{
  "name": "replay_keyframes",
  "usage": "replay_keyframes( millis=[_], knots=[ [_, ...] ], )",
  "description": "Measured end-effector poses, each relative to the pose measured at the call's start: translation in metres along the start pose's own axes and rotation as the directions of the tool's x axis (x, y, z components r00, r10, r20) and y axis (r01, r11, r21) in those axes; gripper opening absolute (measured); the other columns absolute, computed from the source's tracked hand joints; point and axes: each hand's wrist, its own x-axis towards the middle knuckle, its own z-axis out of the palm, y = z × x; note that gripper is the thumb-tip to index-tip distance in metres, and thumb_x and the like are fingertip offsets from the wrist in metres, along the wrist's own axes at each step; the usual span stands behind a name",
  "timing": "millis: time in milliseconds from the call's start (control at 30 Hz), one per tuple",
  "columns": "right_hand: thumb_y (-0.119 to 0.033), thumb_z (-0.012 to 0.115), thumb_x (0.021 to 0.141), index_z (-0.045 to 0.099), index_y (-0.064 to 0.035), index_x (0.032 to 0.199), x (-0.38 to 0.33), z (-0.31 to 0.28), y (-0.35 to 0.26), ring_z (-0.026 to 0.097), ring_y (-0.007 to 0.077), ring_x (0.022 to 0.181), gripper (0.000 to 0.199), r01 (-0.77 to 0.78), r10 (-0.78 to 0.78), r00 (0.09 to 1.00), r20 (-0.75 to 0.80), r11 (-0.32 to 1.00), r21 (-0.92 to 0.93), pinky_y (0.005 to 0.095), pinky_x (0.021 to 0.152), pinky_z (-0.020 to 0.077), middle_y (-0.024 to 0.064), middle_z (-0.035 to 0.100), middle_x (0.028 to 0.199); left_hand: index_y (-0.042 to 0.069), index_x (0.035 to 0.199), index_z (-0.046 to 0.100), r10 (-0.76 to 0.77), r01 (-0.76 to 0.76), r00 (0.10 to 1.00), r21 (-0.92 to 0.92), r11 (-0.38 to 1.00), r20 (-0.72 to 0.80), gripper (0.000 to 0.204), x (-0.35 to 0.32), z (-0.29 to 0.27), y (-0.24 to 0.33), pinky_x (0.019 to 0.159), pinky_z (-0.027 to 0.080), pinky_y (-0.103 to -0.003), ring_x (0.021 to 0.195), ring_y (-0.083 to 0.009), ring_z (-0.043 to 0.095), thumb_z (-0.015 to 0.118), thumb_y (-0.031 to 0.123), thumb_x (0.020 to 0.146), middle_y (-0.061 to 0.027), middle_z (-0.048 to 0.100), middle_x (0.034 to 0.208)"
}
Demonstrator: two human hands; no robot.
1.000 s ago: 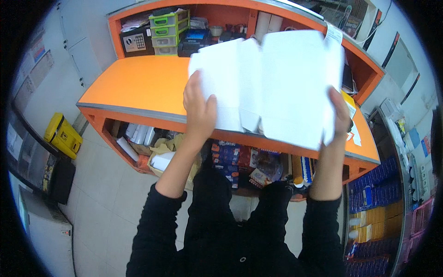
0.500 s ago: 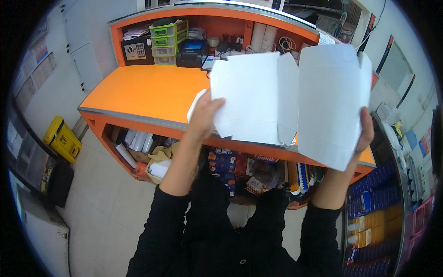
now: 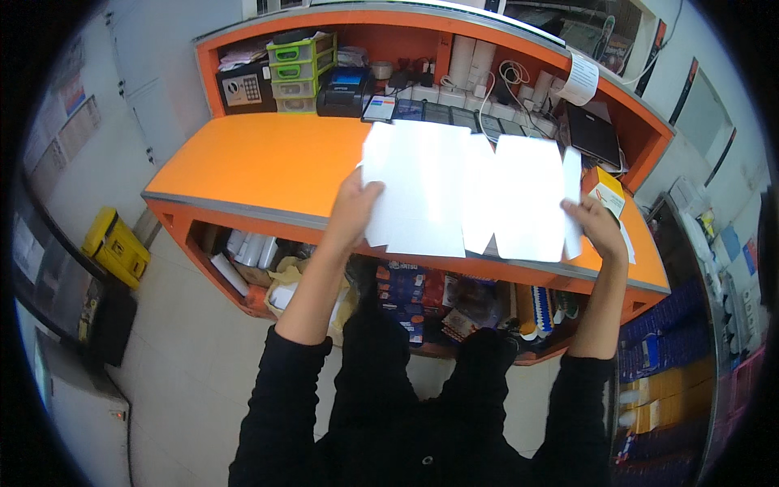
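A white cardboard box blank [image 3: 426, 191], unfolded with creases and side flaps, is stretched between my two hands above the front of the orange counter [image 3: 243, 166]. My left hand [image 3: 355, 209] pinches its left edge, thumb on the facing side and fingers hidden behind. On the opposite edge, my right hand [image 3: 596, 226] grips a narrow flap, with fingers over the facing side. The blank's lower edge hangs in front of the counter's metal-trimmed edge.
Along the counter's back stand a small safe [image 3: 243, 89], green-framed drawers [image 3: 294, 75], a black printer [image 3: 344, 92] and a row of dark devices [image 3: 454, 114] with cables. An orange-and-white box [image 3: 604, 191] sits near my right hand. Packed shelves [image 3: 406, 292] lie below; a yellow bin [image 3: 118, 247] stands left.
The blank has come down and tipped flatter, and its right panel has swung lower. My right hand has moved left, bringing the devices and orange-and-white box into view.
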Motion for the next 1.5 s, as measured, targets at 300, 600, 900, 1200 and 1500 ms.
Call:
replay_keyframes(
  millis=[300,600,900,1200,1500],
  knots=[
    [-0.021,0.070,0.071,0.043,-0.0036,0.130,0.085,0.096,-0.111,0.046,0.0324,0.120,0.067,0.538,-0.365,0.840,0.401,0.650,-0.536,0.0377,0.102,0.0348,0.0202,0.049,0.128,-0.009,0.114,0.050,0.016,-0.017,1.000,0.142,0.990,0.003,0.036,0.015,0.041,-0.021,0.084,0.044,-0.032,0.092,-0.0239,0.057,0.045,0.005,0.080,-0.0189,0.059,0.101],
    [-0.011,0.071,0.064,0.060,-0.0030,0.102,0.090,0.170,-0.087,0.059,0.0311,0.097,0.040,0.481,-0.323,0.874,0.363,0.471,-0.739,0.0403,0.078,0.0487,0.0136,0.062,0.105,0.001,0.136,0.034,-0.063,-0.401,0.912,0.914,0.068,0.405,0.052,0.029,0.011,-0.029,0.107,0.022,-0.049,0.133,-0.0296,0.029,0.040,0.020,0.087,-0.0159,0.033,0.142],
    [-0.004,0.046,0.082,0.054,0.0027,0.115,0.013,0.187,-0.037,0.058,0.0289,0.108,0.034,0.545,-0.561,0.774,0.293,0.354,-0.760,0.0362,0.084,0.0504,0.0228,0.052,0.124,0.002,0.118,0.053,-0.162,-0.360,0.895,0.886,0.291,0.417,0.039,0.095,0.008,-0.013,0.098,0.036,-0.039,0.114,-0.0314,0.047,0.044,0.005,0.080,-0.0178,0.053,0.120],
    [-0.004,0.048,0.081,0.052,0.0023,0.116,0.014,0.183,-0.030,0.062,0.0277,0.098,0.036,0.563,-0.592,0.752,0.290,0.347,-0.750,0.0357,0.079,0.0518,0.0218,0.053,0.123,0.007,0.092,0.070,0.080,-0.622,0.776,0.780,-0.070,0.626,0.018,0.047,0.006,0.007,0.085,0.042,-0.038,0.100,-0.0291,0.052,0.058,0.011,0.079,-0.0131,0.057,0.095],
    [0.000,0.049,0.073,0.064,-0.0008,0.105,0.050,0.128,-0.043,0.062,0.0347,0.090,0.035,0.561,-0.447,0.795,0.410,0.799,-0.216,0.0396,0.088,0.0460,0.0203,0.066,0.093,-0.004,0.115,0.055,0.144,-0.456,0.890,0.818,0.352,0.434,0.034,0.012,0.072,-0.029,0.095,0.041,-0.039,0.110,-0.0347,0.052,0.045,0.015,0.088,-0.0229,0.055,0.118]
  ],
)
